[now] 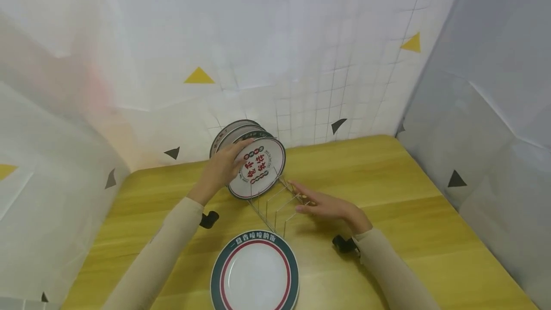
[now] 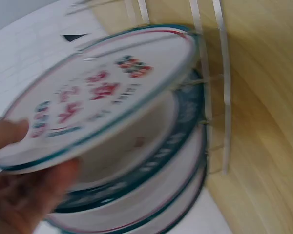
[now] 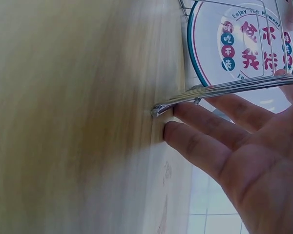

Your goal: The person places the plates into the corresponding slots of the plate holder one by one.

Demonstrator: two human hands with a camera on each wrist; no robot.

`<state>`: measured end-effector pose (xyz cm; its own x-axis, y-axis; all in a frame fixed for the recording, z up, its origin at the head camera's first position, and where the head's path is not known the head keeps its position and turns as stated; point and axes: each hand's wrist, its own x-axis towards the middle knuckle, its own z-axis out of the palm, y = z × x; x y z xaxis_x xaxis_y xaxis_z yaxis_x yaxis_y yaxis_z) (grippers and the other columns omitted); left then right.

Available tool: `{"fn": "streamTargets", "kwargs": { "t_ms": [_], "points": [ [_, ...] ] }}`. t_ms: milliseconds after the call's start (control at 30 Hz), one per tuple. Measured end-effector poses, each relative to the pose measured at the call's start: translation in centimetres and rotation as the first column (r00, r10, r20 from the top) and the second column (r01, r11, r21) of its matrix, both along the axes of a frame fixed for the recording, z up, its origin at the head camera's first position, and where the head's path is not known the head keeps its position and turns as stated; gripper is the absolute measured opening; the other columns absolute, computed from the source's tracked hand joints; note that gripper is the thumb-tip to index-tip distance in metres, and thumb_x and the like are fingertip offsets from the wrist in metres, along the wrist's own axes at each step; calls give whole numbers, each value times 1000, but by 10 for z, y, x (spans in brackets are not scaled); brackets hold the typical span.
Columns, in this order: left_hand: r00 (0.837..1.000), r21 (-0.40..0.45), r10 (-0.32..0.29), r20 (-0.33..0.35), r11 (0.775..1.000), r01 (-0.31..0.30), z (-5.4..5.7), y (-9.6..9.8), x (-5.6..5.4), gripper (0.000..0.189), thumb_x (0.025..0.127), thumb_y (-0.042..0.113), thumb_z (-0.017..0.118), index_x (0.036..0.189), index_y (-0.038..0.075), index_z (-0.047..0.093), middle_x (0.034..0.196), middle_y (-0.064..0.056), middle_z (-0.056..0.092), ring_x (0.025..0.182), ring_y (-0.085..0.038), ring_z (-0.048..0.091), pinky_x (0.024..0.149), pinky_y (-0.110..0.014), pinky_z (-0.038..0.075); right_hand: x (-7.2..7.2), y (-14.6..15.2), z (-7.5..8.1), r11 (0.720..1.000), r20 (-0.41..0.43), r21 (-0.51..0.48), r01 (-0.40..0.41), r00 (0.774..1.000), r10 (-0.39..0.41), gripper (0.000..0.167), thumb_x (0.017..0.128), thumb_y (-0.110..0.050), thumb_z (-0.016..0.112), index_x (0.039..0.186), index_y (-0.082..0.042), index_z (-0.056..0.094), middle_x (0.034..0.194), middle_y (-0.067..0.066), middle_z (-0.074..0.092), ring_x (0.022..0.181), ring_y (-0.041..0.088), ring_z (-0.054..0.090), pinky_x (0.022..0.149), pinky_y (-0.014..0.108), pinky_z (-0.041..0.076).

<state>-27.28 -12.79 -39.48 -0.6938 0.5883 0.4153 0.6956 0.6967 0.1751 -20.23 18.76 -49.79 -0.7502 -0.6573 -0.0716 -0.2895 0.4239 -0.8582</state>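
Observation:
My left hand (image 1: 221, 169) pinches the edge of a white plate (image 1: 260, 166) with red characters, thumb on its face and fingers behind. In the left wrist view this plate tilts away from several green-rimmed plates (image 2: 136, 170) standing behind it. Its lower edge is at the wires of a metal dish rack (image 3: 224, 89). My right hand (image 1: 329, 204) is at the rack's right side, fingers extended. In the right wrist view these fingers touch or lie right beside the rack's bottom wire; contact is hard to tell.
A green-rimmed plate (image 1: 258, 276) with a red ring lies face up on the wooden table (image 1: 409, 181), in front of the rack. Another rim shows slightly beneath it. White paper-covered walls (image 1: 280, 37) with yellow and black triangles border the back and sides.

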Motion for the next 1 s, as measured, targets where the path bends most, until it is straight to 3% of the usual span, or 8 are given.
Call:
{"fn": "streamTargets", "kwargs": {
  "t_ms": [133, 267, 367, 500, 600, 733, 833, 1000],
  "points": [
    [999, -22, 6, 35, 1000, -6, 9, -7, 12, 71, 91, 14, 70, 152, 25, 35, 113, -13, 62, 71, -20, 57, 59, -34, 50, 2, 2, -1, 1000, 27, 9, 2, 1000, -2, 75, 101, -44, 49, 156, -40, -1, 165, -5, 1, 150, 27, 16, 119, 53, 20],
    [999, 30, 36, 16, 999, -36, 15, -24, 35, 72, 91, 15, 70, 153, 18, 34, 106, -12, 60, 74, -20, 57, 57, -30, 48, 3, 1, 1, 1000, 30, 19, 1, 1000, -2, 75, 101, -45, 48, 156, -39, -3, 165, -6, 0, 151, 24, 11, 121, 52, 16],
    [998, 96, 42, 46, 994, -46, 11, -41, 59, 71, 90, 14, 71, 151, 9, 35, 98, -9, 62, 80, -19, 60, 60, -27, 50, 3, -1, 4, 1000, 14, 27, -6, 1000, 5, 77, 101, -45, 48, 157, -35, -3, 165, -4, -1, 151, 26, 10, 120, 53, 16],
    [980, 128, 56, 190, 988, -82, -8, -66, 93, 63, 89, 16, 73, 145, 6, 45, 92, -2, 64, 80, -13, 62, 60, -22, 52, 1, -3, 7, 999, 0, 32, -11, 1000, 11, 77, 101, -45, 48, 158, -32, -2, 165, -5, -1, 151, 27, 12, 120, 53, 17],
    [929, 104, 102, 356, 983, -148, -33, -85, 116, 53, 91, 22, 71, 139, 10, 52, 88, 6, 62, 77, -6, 59, 61, -22, 51, -1, -5, 8, 999, -3, 32, -19, 1000, 19, 76, 102, -41, 48, 158, -31, -3, 165, -5, -1, 151, 27, 13, 120, 54, 18],
    [818, 79, 122, 562, 976, -200, -68, -102, 143, 47, 93, 26, 68, 136, 10, 55, 88, 8, 61, 75, -2, 56, 64, -21, 50, -2, -7, 8, 999, -12, 27, -35, 999, 36, 76, 103, -34, 48, 159, -27, -4, 166, -2, -1, 151, 28, 12, 120, 54, 18],
    [752, 98, 86, 653, 976, -196, -90, -106, 158, 50, 94, 32, 66, 136, 7, 54, 88, 5, 62, 74, -2, 56, 65, -21, 50, -3, -8, 8, 999, -12, 22, -38, 999, 39, 76, 103, -34, 48, 159, -26, -4, 166, -1, -1, 151, 28, 12, 120, 54, 18],
    [670, 133, 30, 742, 973, -191, -109, -98, 170, 60, 92, 43, 66, 141, 13, 48, 95, 5, 63, 78, -4, 57, 69, -21, 51, -3, -7, 6, 1000, 7, -1, -28, 1000, 28, 77, 103, -34, 49, 159, -25, -4, 165, -2, -1, 151, 29, 13, 119, 55, 17]
  ]
}}
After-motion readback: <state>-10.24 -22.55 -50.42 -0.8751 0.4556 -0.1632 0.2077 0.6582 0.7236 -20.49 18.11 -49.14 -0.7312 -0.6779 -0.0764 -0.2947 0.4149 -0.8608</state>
